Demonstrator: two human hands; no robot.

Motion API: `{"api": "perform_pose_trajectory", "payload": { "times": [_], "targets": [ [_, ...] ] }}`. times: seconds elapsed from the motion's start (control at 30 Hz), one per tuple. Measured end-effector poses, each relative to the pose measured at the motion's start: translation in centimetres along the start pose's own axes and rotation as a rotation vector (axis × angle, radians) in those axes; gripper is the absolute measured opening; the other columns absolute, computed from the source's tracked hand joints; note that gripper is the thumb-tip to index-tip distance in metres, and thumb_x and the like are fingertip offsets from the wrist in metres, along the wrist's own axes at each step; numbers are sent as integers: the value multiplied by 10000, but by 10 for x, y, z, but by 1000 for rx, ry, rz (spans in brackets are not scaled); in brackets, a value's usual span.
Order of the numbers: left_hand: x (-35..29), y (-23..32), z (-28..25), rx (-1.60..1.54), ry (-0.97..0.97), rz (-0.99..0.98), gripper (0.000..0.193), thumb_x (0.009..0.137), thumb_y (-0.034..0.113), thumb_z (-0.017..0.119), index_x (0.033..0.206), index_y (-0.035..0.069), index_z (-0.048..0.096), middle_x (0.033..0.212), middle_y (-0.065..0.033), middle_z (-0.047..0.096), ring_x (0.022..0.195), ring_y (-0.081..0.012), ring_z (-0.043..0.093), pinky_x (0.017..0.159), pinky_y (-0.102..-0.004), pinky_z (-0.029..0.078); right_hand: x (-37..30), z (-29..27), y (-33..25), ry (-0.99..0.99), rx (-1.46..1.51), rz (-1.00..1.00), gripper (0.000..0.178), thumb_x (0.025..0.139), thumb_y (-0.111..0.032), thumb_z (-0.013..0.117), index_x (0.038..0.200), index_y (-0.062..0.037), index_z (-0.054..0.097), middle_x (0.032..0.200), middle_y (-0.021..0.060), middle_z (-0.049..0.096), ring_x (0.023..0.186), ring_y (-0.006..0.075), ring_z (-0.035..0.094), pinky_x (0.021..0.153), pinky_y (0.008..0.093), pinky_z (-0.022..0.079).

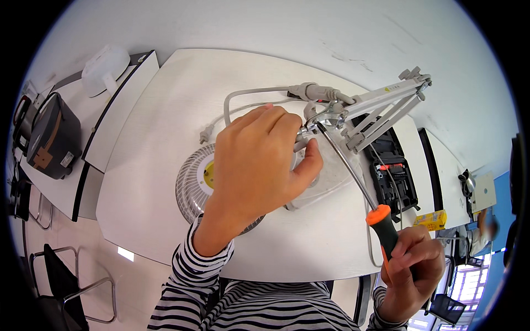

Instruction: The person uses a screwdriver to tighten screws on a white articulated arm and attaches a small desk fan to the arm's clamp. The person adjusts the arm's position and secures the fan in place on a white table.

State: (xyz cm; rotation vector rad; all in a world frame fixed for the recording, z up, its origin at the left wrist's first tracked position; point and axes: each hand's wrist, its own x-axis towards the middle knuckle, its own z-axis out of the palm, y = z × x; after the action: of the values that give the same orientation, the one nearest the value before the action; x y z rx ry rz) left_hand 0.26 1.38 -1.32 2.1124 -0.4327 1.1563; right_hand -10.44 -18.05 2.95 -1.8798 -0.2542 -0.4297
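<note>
My right hand (pixel 413 270) is closed round the handle of a screwdriver (pixel 386 234) with a dark green and orange grip. Its long metal shaft slants up to the left, with the tip at the metal joint (pixel 326 118) of a grey-white folding arm (pixel 386 99). The fingers of my left hand (pixel 256 160) curl round the near end of that joint, hiding part of it. Below and behind the left hand lies a round wire-grille head (pixel 190 185) with a yellow centre, partly covered by the hand and wrist. A whitish base (pixel 331 185) shows under the joint.
A grey cable (pixel 237 99) loops behind my left hand, near a plug (pixel 206 134). On the white table's right stands an open black tool case (pixel 397 182), with a yellow box (pixel 432 220) nearby. A side table at left holds a dark appliance (pixel 58 138). Chairs (pixel 69 287) stand at lower left.
</note>
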Motion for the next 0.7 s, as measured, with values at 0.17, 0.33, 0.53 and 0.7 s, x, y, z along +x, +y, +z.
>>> {"api": "perform_pose_trajectory", "payload": {
  "times": [0.17, 0.33, 0.53, 0.7],
  "targets": [
    [3, 2, 2, -13, -11, -7, 150, 611, 89, 648, 703, 3, 567, 578, -84, 510, 421, -223, 425, 682, -322, 496, 2, -5, 1, 11, 140, 58, 189, 730, -44, 619, 836, -51, 463, 818, 109, 486, 460, 84, 378, 362, 170, 277],
    [3, 3, -6, -36, -118, -81, 162, 628, 97, 655, 724, -5, 574, 632, -79, 550, 488, -201, 486, 600, -307, 466, 23, -14, 0, -119, -487, -397, 288, 668, 34, 660, 948, 17, 595, 819, 139, 568, 564, 177, 526, 430, 181, 380],
    [6, -10, -16, -70, -192, -48, 199, 647, 131, 681, 762, -7, 596, 716, -84, 607, 629, -215, 550, 554, -302, 431, 38, -12, -20, -218, -1587, -981, 274, 839, -115, 544, 1083, 3, 588, 621, 56, 453, 470, 95, 405, 354, 204, 323],
    [5, -13, -6, -47, -153, -28, 225, 642, 176, 700, 737, -3, 603, 718, -82, 609, 639, -228, 549, 550, -302, 426, 52, -22, -33, -390, -1465, -708, 323, 782, -155, 637, 1053, -4, 545, 594, 59, 441, 408, 127, 418, 336, 241, 312]
  ]
}}
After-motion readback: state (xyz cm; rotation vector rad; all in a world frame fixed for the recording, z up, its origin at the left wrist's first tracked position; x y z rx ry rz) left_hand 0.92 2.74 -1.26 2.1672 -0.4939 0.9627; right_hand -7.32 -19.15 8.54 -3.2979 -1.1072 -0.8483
